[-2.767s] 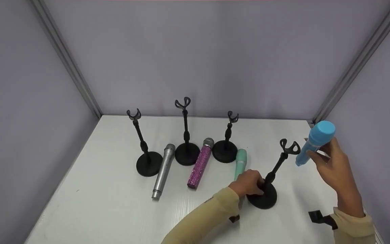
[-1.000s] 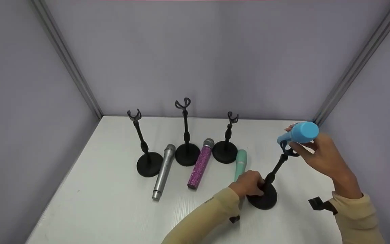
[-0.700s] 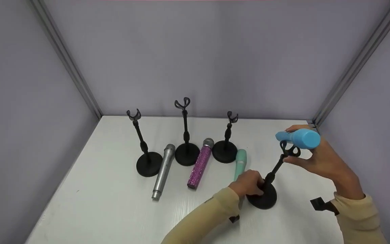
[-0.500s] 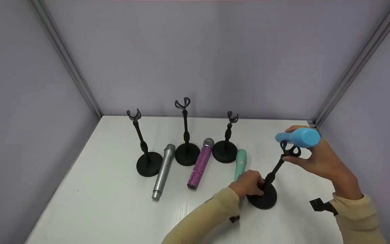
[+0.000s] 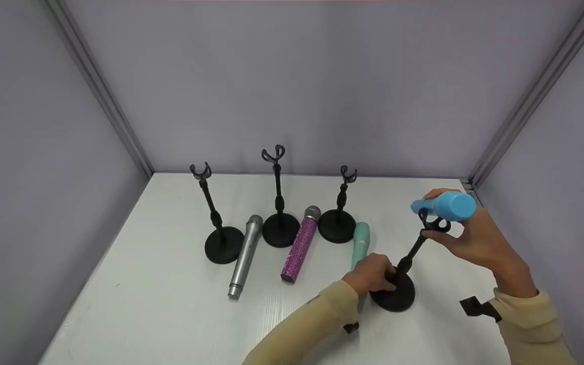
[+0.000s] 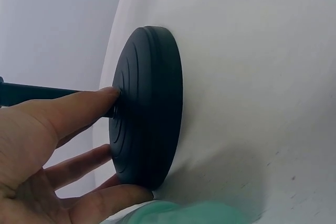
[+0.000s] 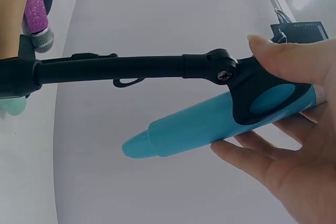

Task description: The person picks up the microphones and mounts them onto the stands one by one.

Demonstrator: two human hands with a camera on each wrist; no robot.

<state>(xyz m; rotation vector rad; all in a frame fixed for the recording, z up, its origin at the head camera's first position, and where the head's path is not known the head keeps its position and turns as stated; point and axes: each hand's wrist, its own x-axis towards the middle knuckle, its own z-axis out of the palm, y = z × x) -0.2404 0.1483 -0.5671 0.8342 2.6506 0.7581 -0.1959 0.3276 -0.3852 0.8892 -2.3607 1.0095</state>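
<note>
My left hand (image 5: 372, 274) holds the nearest black microphone stand (image 5: 396, 294) low down. In the left wrist view its thumb presses beside the stem and other fingers reach the rim of the round base (image 6: 149, 108). At the top of that stand, my right hand (image 5: 474, 238) grips a blue microphone (image 5: 451, 205), which lies in the clip (image 7: 244, 95). The right wrist view has the thumb against the clip and the fingers under the microphone's body. A mint-green microphone (image 5: 361, 241) lies beside my left hand, partly hidden by it.
Three more black stands, left (image 5: 223, 245), middle (image 5: 280, 229) and right (image 5: 337, 225), stand upright toward the back with bare clips. A silver microphone (image 5: 245, 256) and a glittery purple microphone (image 5: 299, 248) lie on the white table (image 5: 170, 304). Grey walls (image 5: 292, 76) enclose it.
My right hand has brought the blue microphone leftward from beside the stand and tipped it flatter into the clip. The thumb has shifted down onto the clip. My left hand stays put.
</note>
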